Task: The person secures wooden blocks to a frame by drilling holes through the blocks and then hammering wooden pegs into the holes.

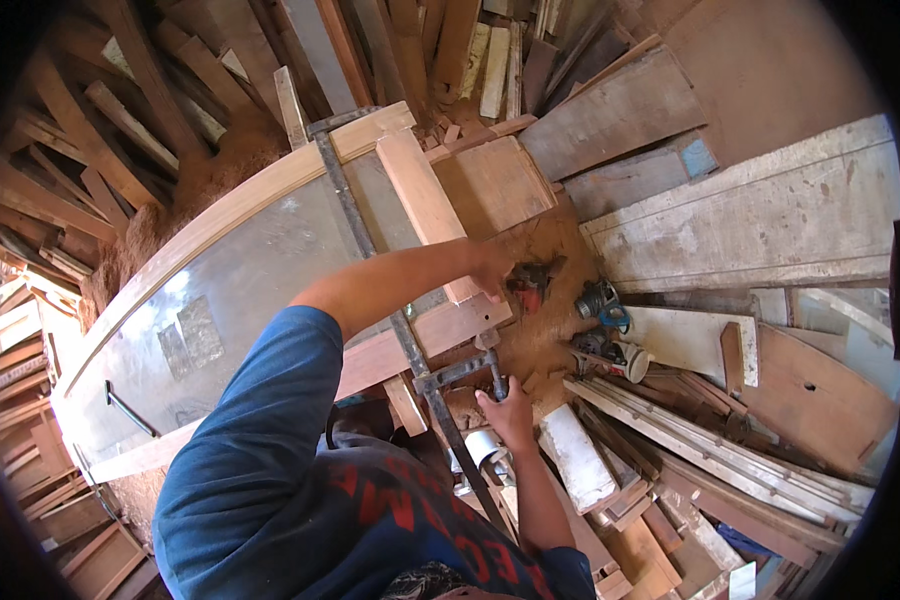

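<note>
A curved wooden door frame (240, 215) lies around a grey sheet-like surface (260, 280). Across it runs a long dark bar clamp (345, 195), its far jaw hooked over the curved rail and its screw end beside the near rail (385, 360). My right hand (511, 412) closes around the clamp's screw handle (497, 378). My left arm reaches over the frame; my left hand (488, 268) curls over the end of a short wooden rail (420, 190), close to its joint with the near rail. Its fingers are partly in shadow.
A red and black power tool (532, 288) rests on sawdust beyond my left hand, with a teal power tool (602, 304) to its right. A black-handled bar (130, 410) lies on the grey surface. Stacked boards (710, 440) crowd the right; wood offcuts (140, 130) lie at far left.
</note>
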The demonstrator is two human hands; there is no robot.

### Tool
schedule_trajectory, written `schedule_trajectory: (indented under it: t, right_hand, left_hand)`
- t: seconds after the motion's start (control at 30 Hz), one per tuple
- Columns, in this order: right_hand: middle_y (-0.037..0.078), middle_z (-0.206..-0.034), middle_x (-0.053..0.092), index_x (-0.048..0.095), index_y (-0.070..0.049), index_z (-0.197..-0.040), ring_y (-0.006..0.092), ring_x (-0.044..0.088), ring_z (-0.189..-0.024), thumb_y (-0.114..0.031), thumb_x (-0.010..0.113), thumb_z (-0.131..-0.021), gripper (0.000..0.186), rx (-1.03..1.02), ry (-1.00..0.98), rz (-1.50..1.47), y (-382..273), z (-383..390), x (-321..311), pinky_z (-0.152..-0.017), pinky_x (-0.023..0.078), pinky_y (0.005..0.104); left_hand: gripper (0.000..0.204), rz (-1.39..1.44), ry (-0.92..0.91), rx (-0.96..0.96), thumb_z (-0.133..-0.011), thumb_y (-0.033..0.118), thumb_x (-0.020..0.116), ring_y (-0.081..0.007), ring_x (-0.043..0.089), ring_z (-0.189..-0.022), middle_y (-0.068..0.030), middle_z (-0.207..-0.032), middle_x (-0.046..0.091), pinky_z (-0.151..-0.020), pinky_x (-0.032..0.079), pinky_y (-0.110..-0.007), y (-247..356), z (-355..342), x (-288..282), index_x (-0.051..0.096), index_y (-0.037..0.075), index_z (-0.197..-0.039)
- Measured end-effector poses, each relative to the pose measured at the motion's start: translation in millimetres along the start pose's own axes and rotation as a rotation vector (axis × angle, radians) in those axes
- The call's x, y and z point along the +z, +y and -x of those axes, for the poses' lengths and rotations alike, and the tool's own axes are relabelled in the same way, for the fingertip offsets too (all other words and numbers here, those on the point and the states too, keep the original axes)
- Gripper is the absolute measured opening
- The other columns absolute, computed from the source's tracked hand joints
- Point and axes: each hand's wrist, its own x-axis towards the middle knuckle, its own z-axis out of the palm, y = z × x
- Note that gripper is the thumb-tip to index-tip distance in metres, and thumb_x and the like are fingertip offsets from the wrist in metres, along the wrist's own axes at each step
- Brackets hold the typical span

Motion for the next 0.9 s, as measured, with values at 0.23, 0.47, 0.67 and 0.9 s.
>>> schedule_trajectory:
  t: [0.23,0.47,0.67,0.9]
  right_hand:
    - [0.010,-0.070,0.066,0.066,-0.002,-0.095,0.0220,0.065,-0.057,-0.010,0.081,-0.084,0.020,0.154,-0.356,-0.352,61.6,-24.6,14.7,-0.052,0.051,0.0372]
    - [0.002,-0.066,0.052,0.059,-0.008,-0.097,0.0139,0.050,-0.050,-0.005,0.077,-0.086,0.021,0.340,-0.807,-0.810,30.9,-36.3,-17.7,-0.046,0.041,0.0313]
    - [0.002,-0.067,0.050,0.060,-0.011,-0.103,0.0147,0.049,-0.053,-0.006,0.075,-0.088,0.022,0.443,-1.022,-0.996,25.4,-33.3,-27.3,-0.050,0.042,0.0315]
    - [0.010,-0.111,0.067,0.051,-0.002,-0.141,0.0175,0.063,-0.098,-0.025,0.081,-0.090,0.063,0.072,-0.366,-0.273,50.3,-62.8,-17.2,-0.088,0.052,0.0327]
  left_hand:
    - [0.063,0.170,0.529,-0.276,-0.084,0.026,0.079,-0.0396,0.046,-0.140,-0.0255,-0.142,0.055,-0.110,0.044,-0.050,58.2,52.8,12.4,0.056,0.001,-0.137]
    - [0.040,0.297,1.094,-0.684,-0.094,0.021,0.070,-0.0429,0.060,-0.119,-0.0218,-0.122,0.066,-0.103,0.047,-0.050,113.1,249.9,132.4,0.059,0.007,-0.130]
    - [0.040,0.290,1.645,-1.512,-0.089,0.016,0.074,-0.0375,0.064,-0.121,-0.0215,-0.126,0.069,-0.104,0.050,-0.044,94.9,480.9,327.0,0.065,0.001,-0.125]
    - [0.092,0.682,1.122,-2.658,-0.090,0.066,0.063,-0.0409,0.039,-0.146,-0.0261,-0.159,0.039,-0.116,0.037,-0.055,90.2,796.7,565.6,0.043,0.000,-0.151]
